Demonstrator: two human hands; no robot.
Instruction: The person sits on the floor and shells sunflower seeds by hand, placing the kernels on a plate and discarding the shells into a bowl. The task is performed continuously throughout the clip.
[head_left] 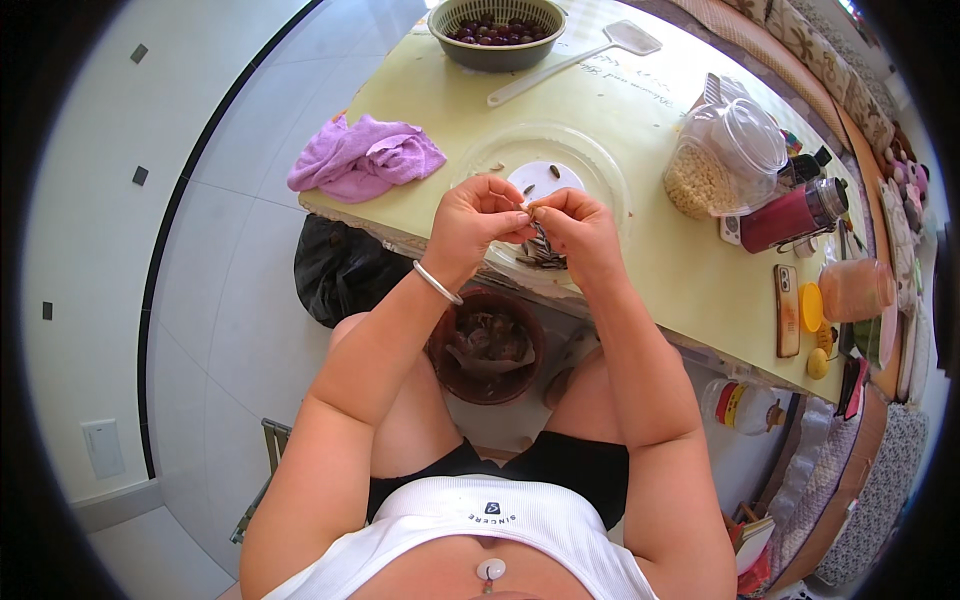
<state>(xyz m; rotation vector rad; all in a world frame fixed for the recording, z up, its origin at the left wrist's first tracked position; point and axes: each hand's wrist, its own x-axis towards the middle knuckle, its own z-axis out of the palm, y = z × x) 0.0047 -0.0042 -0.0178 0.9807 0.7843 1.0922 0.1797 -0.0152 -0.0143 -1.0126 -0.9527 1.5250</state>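
Note:
My left hand (pixel 472 222) and my right hand (pixel 582 238) meet fingertip to fingertip over a clear round plate (pixel 612 160). Both are closed in a pinch on a small sunflower seed (pixel 527 208), mostly covered by the fingers. Beneath my hands, striped sunflower seeds (pixel 543 256) lie in a pile on the near side of the plate. A couple of loose seeds (pixel 555 172) rest on the white round middle of the plate. Right of it, a clear plastic tub (pixel 697 165) holds many pale kernels, with a clear lid (pixel 752 130) leaning against it.
Left on the yellow table (pixel 440 120) lies a purple cloth (pixel 365 160). A colander of dark round fruit (pixel 497 35) and a white fly swatter (pixel 560 68) are at the back. Rightward are a dark red bottle (pixel 790 218) and a phone (pixel 787 312). Between my knees stands a waste bucket (pixel 535 372).

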